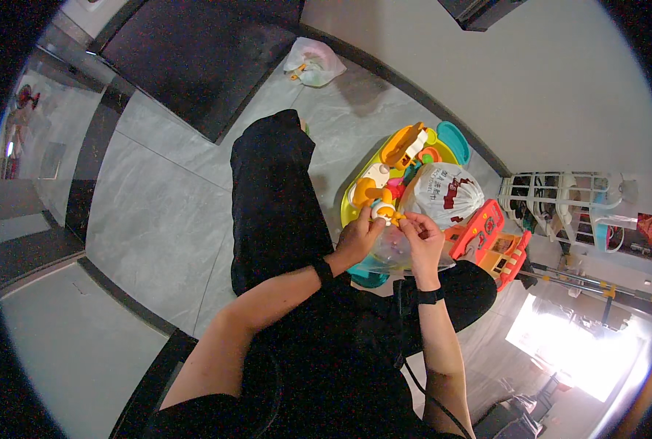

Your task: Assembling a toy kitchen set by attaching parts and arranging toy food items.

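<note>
Both my hands hold a small yellow-and-white toy (383,211) with stubby projecting parts; its exact kind is too small to tell. My left hand (360,238) closes on its left side, thumb and fingers pinching it. On its other side, the fingertips of my right hand (422,238) pinch a small yellow end. Just beyond the hands lies a yellow-green toy tub (346,212) with several colourful toy pieces in it, among them an orange boat-shaped piece (402,146). A clear plastic bag (393,247) lies partly under my hands, its contents blurred.
A white printed plastic bag (443,194) bulges beside the tub. Red toy pieces (483,233) stand to the right, near a white wire rack (553,192). A teal piece (454,140) lies at the wall. Farther off are a crumpled plastic bag (315,62) and a dark mat (201,62).
</note>
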### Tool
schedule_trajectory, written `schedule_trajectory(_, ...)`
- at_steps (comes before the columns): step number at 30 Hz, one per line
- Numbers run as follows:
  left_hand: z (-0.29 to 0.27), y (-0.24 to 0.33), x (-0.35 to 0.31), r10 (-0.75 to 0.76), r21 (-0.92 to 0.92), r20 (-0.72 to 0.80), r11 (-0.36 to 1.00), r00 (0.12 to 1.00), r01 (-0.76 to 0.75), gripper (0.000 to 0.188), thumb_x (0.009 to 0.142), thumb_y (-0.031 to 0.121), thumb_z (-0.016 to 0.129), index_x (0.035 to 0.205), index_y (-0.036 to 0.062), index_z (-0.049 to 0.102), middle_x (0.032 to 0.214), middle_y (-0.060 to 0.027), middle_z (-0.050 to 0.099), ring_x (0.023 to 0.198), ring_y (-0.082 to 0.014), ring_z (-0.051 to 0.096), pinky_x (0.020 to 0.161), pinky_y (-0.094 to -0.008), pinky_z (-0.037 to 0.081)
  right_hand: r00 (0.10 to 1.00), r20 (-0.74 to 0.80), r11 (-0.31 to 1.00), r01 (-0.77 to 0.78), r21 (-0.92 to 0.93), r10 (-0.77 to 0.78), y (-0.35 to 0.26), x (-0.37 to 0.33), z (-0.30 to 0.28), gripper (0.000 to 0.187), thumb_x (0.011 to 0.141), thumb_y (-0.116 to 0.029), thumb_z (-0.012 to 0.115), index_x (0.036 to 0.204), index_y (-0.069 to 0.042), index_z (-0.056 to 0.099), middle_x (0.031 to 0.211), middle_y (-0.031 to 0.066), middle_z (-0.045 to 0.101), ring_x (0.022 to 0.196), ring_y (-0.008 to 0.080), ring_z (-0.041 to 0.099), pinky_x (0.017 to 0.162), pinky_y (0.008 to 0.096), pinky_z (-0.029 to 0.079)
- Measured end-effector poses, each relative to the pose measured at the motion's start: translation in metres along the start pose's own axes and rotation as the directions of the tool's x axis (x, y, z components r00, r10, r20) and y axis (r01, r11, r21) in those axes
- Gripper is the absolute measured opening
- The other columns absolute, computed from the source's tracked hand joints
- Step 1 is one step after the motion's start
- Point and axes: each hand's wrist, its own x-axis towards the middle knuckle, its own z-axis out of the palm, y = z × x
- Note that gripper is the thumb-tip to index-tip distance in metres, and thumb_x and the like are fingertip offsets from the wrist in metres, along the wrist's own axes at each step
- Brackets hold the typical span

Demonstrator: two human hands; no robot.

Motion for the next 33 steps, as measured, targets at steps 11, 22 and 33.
schedule_trajectory(11, 0.001, 0.001, 0.000, -0.011, -0.004, 0.001, 1.000, 1.000, 0.011, 0.045, 0.088, 0.033, 0.046, 0.118, 0.0002, 0.039, 0.081, -0.0242, 0.060, 0.076, -0.0412, 0.059, 0.064, -0.0478, 0.044, 1.000, 0.005, 1.000, 0.001, 0.027, -0.002, 0.002, 0.000, -0.001, 0.016, 0.081, -0.008, 0.065, 0.094, 0.000, 0.062, 0.078, 0.0031, 0.063, 0.059, 0.0067, 0.056, 0.053, 0.0190, 0.044)
schedule_trajectory(22, -0.002, -0.008, 0.001, -0.274, -0.429, 0.492, 0.750, 0.827, 0.503, 0.063, 0.091, 0.059, 0.023, 0.102, 0.0020, 0.048, 0.067, -0.0009, 0.041, 0.051, -0.0092, 0.040, 0.045, -0.0230, 0.037, 1.000, -0.015, 1.000, -0.003, -0.008, 0.003, 0.001, -0.003, -0.002, 0.017, 0.081, -0.008, 0.064, 0.096, 0.000, 0.062, 0.080, 0.0026, 0.063, 0.061, 0.0074, 0.058, 0.054, 0.0189, 0.044)
schedule_trajectory(33, -0.001, -0.008, 0.001, -0.260, -0.472, 0.455, 0.740, 0.851, 0.479, 0.070, 0.090, 0.061, 0.021, 0.102, -0.0016, 0.048, 0.061, 0.0006, 0.042, 0.048, -0.0088, 0.039, 0.043, -0.0222, 0.035, 0.999, -0.043, 1.000, -0.003, -0.024, 0.001, 0.006, -0.007, -0.007, 0.018, 0.081, -0.009, 0.065, 0.096, 0.000, 0.062, 0.079, 0.0036, 0.063, 0.064, 0.0085, 0.060, 0.056, 0.0193, 0.045)
